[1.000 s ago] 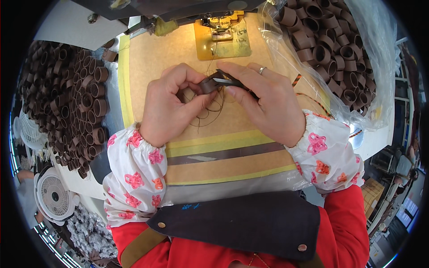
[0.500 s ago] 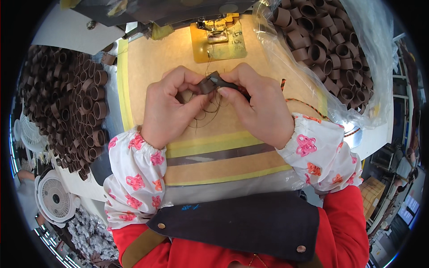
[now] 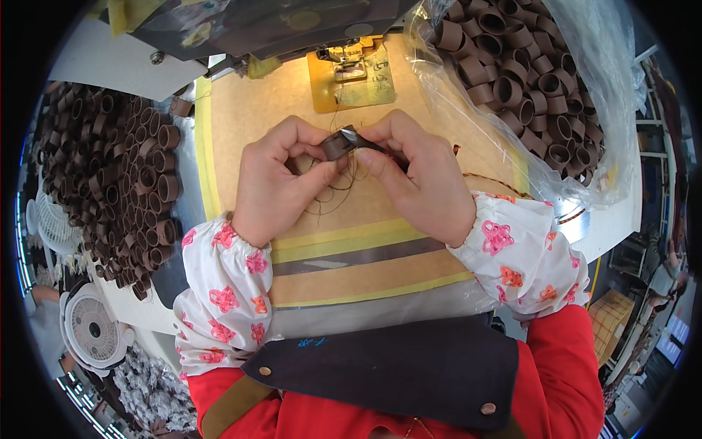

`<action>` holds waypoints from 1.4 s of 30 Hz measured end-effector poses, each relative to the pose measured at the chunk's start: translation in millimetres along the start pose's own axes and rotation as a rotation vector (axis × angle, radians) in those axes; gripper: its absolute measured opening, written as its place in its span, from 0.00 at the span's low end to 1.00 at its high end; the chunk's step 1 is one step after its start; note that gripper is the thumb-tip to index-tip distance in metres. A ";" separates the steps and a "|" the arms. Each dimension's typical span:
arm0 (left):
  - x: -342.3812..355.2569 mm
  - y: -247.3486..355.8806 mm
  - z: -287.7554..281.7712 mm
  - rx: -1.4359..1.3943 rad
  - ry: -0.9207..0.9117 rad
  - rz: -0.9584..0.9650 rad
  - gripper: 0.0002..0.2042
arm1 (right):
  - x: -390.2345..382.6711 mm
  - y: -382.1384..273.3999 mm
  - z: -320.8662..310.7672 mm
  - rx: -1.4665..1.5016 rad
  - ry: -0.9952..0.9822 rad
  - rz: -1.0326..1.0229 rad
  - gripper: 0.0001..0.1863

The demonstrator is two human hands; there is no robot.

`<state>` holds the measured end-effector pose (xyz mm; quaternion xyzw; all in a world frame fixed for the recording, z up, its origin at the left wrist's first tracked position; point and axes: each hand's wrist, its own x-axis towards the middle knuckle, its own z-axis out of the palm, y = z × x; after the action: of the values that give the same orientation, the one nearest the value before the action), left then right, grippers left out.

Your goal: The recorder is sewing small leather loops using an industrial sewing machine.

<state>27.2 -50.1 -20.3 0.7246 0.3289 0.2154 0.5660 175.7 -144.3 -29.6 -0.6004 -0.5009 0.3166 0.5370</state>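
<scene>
Between the thumb and fingers of my left hand (image 3: 274,183) is a small brown fabric loop (image 3: 335,146). My right hand (image 3: 428,175) is closed around dark thread snips (image 3: 358,137), mostly covered by the fingers, with their tip against the loop's right side. Loose dark threads (image 3: 333,194) dangle in curls below the loop, and one runs up toward the sewing machine's needle area (image 3: 349,69). A striped orange and black cord (image 3: 497,181) trails rightward from behind my right hand.
Brown loops (image 3: 110,168) are heaped on the left, and more loops (image 3: 537,80) fill a clear plastic bag (image 3: 610,124) on the right. The machine head (image 3: 263,25) overhangs the paper-covered table (image 3: 248,102) at the back. A white fan (image 3: 93,329) stands lower left.
The loop and snips have tilted slightly in my fingers, and the snips' tip now lies lower against the loop. The whole view has shifted a little. Both hands keep their hold.
</scene>
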 end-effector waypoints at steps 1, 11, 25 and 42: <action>0.2 0.1 0.5 0.005 -0.007 0.007 0.07 | -0.3 -0.8 0.1 -0.002 -0.001 0.006 0.08; -3.5 0.0 -4.4 0.020 -0.052 -0.055 0.10 | 14.9 5.6 -27.0 0.020 0.060 0.135 0.14; 21.3 12.6 -18.8 0.248 -0.056 0.226 0.12 | 12.9 20.7 -32.3 -0.171 -0.220 -0.260 0.11; 15.7 4.5 -21.1 0.562 -0.044 0.289 0.03 | 7.8 23.9 -32.7 -0.036 -0.133 -0.052 0.09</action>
<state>24.7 -25.1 -11.3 0.8962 0.2570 0.1787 0.3142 214.3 -145.8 -44.0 -0.5744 -0.5567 0.3327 0.4995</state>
